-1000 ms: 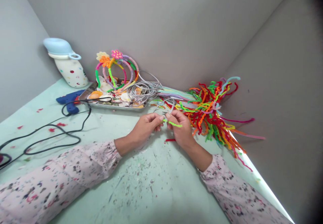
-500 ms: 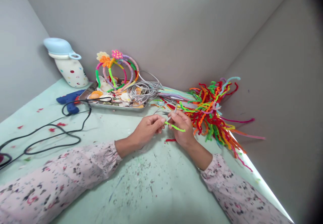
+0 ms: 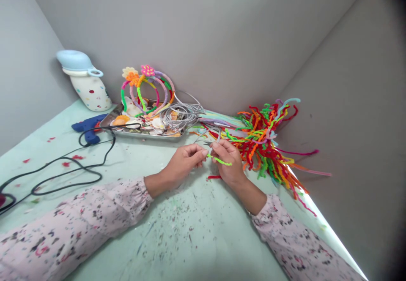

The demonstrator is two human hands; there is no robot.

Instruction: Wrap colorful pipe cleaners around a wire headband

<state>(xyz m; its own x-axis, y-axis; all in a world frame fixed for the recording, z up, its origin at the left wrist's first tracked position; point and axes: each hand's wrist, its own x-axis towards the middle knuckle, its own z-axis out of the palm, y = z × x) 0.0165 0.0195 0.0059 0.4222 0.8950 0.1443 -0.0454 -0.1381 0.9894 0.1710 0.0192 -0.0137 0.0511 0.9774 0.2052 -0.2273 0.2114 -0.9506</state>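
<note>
My left hand (image 3: 187, 162) is closed, its thumb and forefinger pinching one end of a short lime-green pipe cleaner (image 3: 223, 162). The free end of that piece slants down to the right, across the front of my right palm. My right hand (image 3: 230, 160) is also closed at the fingertips, level with the left and a small gap away. A thin grey wire loop (image 3: 218, 132) curves down into its fingers; the gripped part is mostly hidden. Dark pointed tips, perhaps of scissors (image 3: 207, 143), show just beyond the fingertips.
A metal tray (image 3: 149, 136) holds shells, coiled grey wire (image 3: 185, 118) and flower-topped headbands (image 3: 139, 80). Left of it are a blue glue gun (image 3: 90, 126) with a looping black cord (image 3: 66, 181) and a bottle (image 3: 90, 91). Many pipe cleaners (image 3: 266, 141) lie right; a red piece (image 3: 215, 177) lies nearer.
Almost nothing differs. The lime-green pipe cleaner's free end and the grey loop have shifted very slightly, and the whole view has moved a little.
</note>
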